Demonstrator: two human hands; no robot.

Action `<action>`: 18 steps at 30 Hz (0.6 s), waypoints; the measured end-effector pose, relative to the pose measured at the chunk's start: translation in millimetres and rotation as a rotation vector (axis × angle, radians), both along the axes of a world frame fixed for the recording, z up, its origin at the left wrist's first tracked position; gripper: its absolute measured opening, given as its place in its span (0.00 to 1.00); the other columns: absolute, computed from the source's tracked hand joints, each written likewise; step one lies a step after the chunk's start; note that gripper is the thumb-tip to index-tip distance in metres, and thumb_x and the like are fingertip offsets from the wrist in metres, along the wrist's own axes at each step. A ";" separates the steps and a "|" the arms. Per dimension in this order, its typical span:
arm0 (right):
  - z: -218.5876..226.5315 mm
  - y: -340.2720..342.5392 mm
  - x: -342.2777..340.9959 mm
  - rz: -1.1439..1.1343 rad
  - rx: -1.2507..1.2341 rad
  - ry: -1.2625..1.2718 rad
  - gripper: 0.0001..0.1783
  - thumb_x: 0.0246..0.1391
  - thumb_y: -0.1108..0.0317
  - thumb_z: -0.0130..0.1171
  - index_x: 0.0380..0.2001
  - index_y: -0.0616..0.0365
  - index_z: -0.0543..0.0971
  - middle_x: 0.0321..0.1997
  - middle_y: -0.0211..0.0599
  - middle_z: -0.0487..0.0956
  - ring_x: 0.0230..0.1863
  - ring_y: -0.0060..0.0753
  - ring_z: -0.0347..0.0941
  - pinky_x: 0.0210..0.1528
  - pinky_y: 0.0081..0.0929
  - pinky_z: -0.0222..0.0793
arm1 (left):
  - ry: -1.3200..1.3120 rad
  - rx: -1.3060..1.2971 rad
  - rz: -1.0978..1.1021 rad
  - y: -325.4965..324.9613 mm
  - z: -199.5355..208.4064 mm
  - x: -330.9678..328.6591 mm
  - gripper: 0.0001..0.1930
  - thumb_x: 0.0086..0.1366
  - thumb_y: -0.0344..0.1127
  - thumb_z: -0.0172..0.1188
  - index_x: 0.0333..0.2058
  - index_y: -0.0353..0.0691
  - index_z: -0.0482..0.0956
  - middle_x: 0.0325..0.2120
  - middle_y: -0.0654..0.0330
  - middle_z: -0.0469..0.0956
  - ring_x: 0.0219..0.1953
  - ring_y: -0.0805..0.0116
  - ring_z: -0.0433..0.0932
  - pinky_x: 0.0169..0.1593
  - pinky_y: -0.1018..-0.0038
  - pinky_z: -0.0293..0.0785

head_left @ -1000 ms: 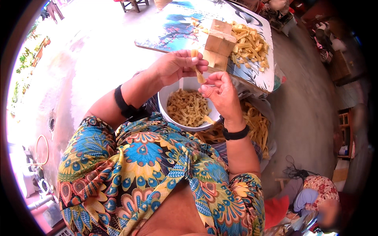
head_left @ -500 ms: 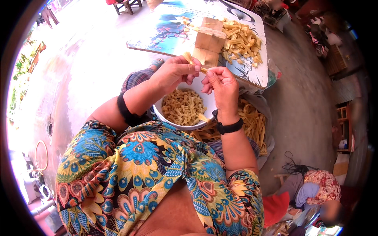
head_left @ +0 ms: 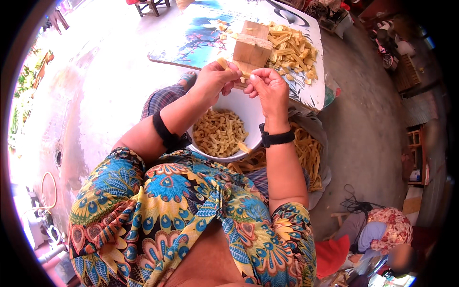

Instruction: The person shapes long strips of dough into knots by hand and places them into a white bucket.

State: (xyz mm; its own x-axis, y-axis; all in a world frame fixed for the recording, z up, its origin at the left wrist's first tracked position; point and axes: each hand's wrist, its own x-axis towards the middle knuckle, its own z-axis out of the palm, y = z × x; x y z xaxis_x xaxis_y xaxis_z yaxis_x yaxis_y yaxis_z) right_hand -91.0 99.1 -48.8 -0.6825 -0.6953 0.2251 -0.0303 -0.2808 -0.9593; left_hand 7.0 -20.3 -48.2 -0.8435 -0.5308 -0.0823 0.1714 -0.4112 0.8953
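Both my hands are closed above the near edge of the table, pinching a short pale-yellow strip [head_left: 222,62] between them. One end of the strip sticks up past the thumb of my left hand [head_left: 213,82]. My right hand [head_left: 270,90] grips the other end with thumb and fingertips, so part of the strip is hidden. Below the hands a white bowl [head_left: 256,114] holds many short, twisted yellow pieces [head_left: 219,135]. One larger flat piece [head_left: 244,147] lies near its right rim. Just beyond my fingers a wooden block [head_left: 252,50] stands on the table.
The picture-printed table [head_left: 179,43] carries a heap of cut yellow strips [head_left: 294,45] on its right. Long yellow strips [head_left: 308,155] fill a bag [head_left: 326,167] beside my right forearm. A person in a floral top [head_left: 392,229] is at the lower right; a stool [head_left: 152,7] stands far off.
My left hand has shifted slightly up and right, and the strip's free end now points further left. The fingers have drawn closer together. The bowl appears slightly lower and further right.
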 end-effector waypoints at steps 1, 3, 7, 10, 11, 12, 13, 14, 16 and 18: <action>0.8 -0.9 -1.1 -0.002 0.021 0.003 0.03 0.51 0.76 0.54 0.29 0.64 0.72 0.21 0.33 0.75 0.18 0.20 0.71 0.18 0.14 0.67 | -0.002 0.000 0.001 -0.4 0.1 -0.8 0.05 0.56 0.29 0.58 0.30 0.40 0.70 0.20 0.62 0.74 0.13 0.80 0.63 0.18 0.81 0.56; 0.2 -2.8 -2.8 -0.003 0.035 0.010 0.03 0.51 0.76 0.54 0.29 0.65 0.72 0.21 0.32 0.74 0.18 0.19 0.71 0.18 0.14 0.66 | -0.001 -0.006 0.029 -0.3 -1.3 -2.8 0.04 0.56 0.29 0.58 0.29 0.40 0.70 0.19 0.61 0.74 0.12 0.80 0.62 0.16 0.81 0.55; -0.8 -5.7 -3.9 -0.005 0.048 0.026 0.04 0.50 0.76 0.54 0.29 0.65 0.72 0.20 0.32 0.74 0.17 0.19 0.71 0.17 0.14 0.65 | -0.008 -0.025 0.036 -0.2 -1.8 -4.8 0.04 0.57 0.28 0.57 0.28 0.40 0.70 0.18 0.61 0.73 0.10 0.80 0.61 0.14 0.81 0.55; -0.6 -7.4 -6.2 -0.011 0.068 0.020 0.03 0.50 0.76 0.53 0.29 0.65 0.72 0.20 0.32 0.74 0.17 0.19 0.71 0.16 0.14 0.65 | -0.007 -0.032 0.059 0.3 -3.0 -7.9 0.04 0.57 0.28 0.56 0.27 0.40 0.70 0.18 0.61 0.73 0.10 0.80 0.60 0.14 0.81 0.55; -0.1 -8.0 -6.2 -0.011 0.069 0.020 0.03 0.50 0.76 0.53 0.29 0.65 0.72 0.20 0.32 0.74 0.17 0.19 0.71 0.16 0.14 0.65 | -0.001 -0.031 0.063 0.2 -3.9 -8.7 0.04 0.56 0.28 0.56 0.26 0.40 0.69 0.18 0.61 0.72 0.09 0.80 0.60 0.13 0.82 0.54; 0.9 -8.4 -5.9 -0.022 0.078 0.011 0.03 0.50 0.76 0.53 0.28 0.66 0.72 0.19 0.32 0.74 0.17 0.19 0.71 0.16 0.14 0.65 | 0.005 -0.030 0.067 0.4 -4.4 -9.3 0.04 0.56 0.27 0.56 0.26 0.40 0.69 0.17 0.61 0.72 0.09 0.80 0.60 0.13 0.82 0.54; 1.5 -8.8 -5.8 -0.034 0.087 0.002 0.03 0.49 0.76 0.53 0.28 0.66 0.72 0.19 0.32 0.74 0.16 0.19 0.70 0.16 0.14 0.64 | 0.004 -0.029 0.067 1.1 -4.5 -10.1 0.04 0.56 0.27 0.56 0.26 0.40 0.69 0.17 0.61 0.72 0.09 0.80 0.60 0.13 0.82 0.54; 2.2 -9.7 -6.1 -0.033 0.087 0.002 0.03 0.49 0.76 0.53 0.28 0.66 0.72 0.19 0.32 0.74 0.16 0.19 0.70 0.16 0.14 0.64 | -0.005 -0.044 0.093 2.0 -3.9 -11.1 0.05 0.56 0.27 0.57 0.27 0.40 0.68 0.17 0.62 0.72 0.09 0.81 0.60 0.12 0.83 0.53; 3.1 -11.8 -6.9 -0.070 0.129 -0.006 0.03 0.47 0.76 0.53 0.27 0.66 0.72 0.17 0.33 0.74 0.14 0.19 0.69 0.15 0.15 0.64 | -0.013 -0.060 0.120 3.2 -3.6 -12.6 0.06 0.55 0.27 0.57 0.27 0.40 0.68 0.17 0.62 0.72 0.08 0.81 0.59 0.12 0.83 0.53; 4.8 -13.5 -7.2 -0.081 0.141 -0.020 0.03 0.46 0.76 0.53 0.25 0.66 0.72 0.16 0.33 0.74 0.14 0.19 0.69 0.14 0.15 0.63 | -0.067 -0.106 0.142 3.2 -2.5 -14.3 0.07 0.55 0.27 0.58 0.28 0.40 0.67 0.16 0.62 0.71 0.08 0.81 0.59 0.10 0.84 0.52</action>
